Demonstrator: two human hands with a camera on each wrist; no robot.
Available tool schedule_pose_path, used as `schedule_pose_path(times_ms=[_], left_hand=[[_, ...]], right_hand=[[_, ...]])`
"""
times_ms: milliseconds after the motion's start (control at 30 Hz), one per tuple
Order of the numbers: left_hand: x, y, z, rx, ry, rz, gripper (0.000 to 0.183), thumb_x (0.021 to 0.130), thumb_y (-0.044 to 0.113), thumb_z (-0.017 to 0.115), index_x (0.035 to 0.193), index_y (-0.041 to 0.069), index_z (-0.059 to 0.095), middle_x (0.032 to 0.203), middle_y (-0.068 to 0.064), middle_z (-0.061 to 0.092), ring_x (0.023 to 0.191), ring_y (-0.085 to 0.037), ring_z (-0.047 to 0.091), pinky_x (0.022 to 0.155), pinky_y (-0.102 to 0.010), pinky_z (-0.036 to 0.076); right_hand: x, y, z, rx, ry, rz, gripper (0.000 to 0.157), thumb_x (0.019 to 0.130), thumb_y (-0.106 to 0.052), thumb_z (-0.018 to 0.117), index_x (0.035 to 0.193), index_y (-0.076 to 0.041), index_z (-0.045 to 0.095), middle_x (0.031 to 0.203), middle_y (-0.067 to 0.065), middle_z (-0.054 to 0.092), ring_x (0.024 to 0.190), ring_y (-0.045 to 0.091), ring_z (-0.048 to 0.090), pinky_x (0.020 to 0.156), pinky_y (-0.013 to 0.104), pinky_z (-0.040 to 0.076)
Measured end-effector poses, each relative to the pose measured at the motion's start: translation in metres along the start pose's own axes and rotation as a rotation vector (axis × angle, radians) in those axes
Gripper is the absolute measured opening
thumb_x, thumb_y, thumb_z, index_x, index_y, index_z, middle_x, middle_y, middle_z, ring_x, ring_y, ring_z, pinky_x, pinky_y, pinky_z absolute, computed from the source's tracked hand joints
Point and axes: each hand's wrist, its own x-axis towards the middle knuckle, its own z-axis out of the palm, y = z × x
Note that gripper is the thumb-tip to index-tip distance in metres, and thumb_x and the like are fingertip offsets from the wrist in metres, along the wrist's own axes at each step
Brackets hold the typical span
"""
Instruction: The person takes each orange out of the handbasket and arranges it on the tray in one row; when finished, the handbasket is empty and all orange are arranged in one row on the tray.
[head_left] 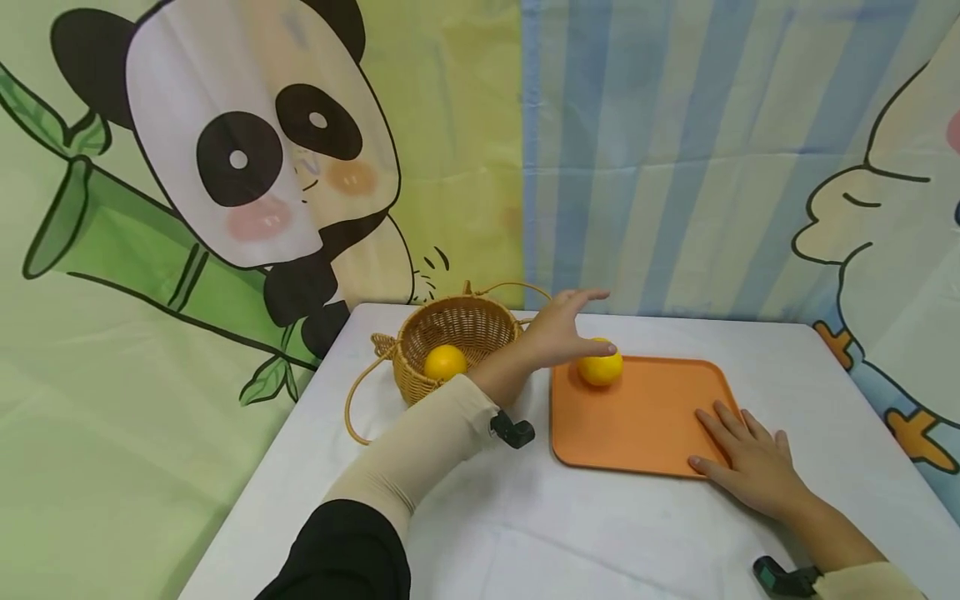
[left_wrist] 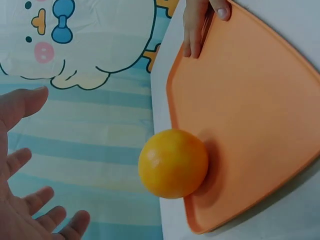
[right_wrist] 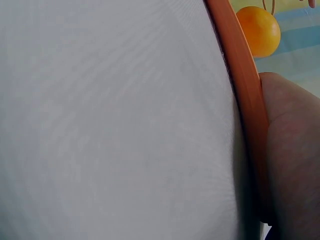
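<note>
An orange (head_left: pixel 600 371) lies at the back left corner of an orange tray (head_left: pixel 645 425). My left hand (head_left: pixel 553 335) hovers beside this fruit with fingers spread and thumb apart. From the head, the thumb crosses the fruit's top; in the left wrist view a gap separates the left hand (left_wrist: pixel 25 200) from the orange (left_wrist: pixel 173 164). At the tray's front right corner rests my right hand (head_left: pixel 753 467), fingers extended over the rim. A second orange (head_left: pixel 446 363) sits inside a wicker basket (head_left: pixel 411 377), which my left forearm partly hides.
The basket's thin handle (head_left: pixel 351 408) loops onto the white table (head_left: pixel 540 525) at left; another rises behind the left hand. A printed curtain (head_left: pixel 637 167) hangs right behind the table's back edge. Small black devices sit on both wrists.
</note>
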Motion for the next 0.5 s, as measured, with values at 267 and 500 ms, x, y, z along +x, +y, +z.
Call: schedule_pose_path(times_ms=[267,500], left_hand=[[0.002,-0.011,-0.018,0.023,-0.114,0.051,0.080,0.090,0.042,0.087,0.159,0.029,0.049,0.165,-0.003,0.043,0.151,-0.026,0.043,0.116,-0.047,0.043],[0.000,-0.014,-0.038,-0.058,-0.205,0.007,0.072,0.090,0.034,0.089,0.153,0.023,0.056,0.164,-0.006,0.046,0.154,-0.032,0.038,0.119,-0.049,0.041]], right_hand=[[-0.001,-0.002,-0.001,0.011,0.000,0.006,0.090,0.102,-0.061,0.062,0.168,-0.009,0.032,0.171,0.031,0.022,0.150,0.065,0.014,0.104,0.092,0.000],[-0.001,-0.001,-0.001,0.011,0.006,0.003,0.090,0.101,-0.061,0.063,0.168,-0.009,0.032,0.171,0.030,0.022,0.150,0.065,0.015,0.103,0.092,0.000]])
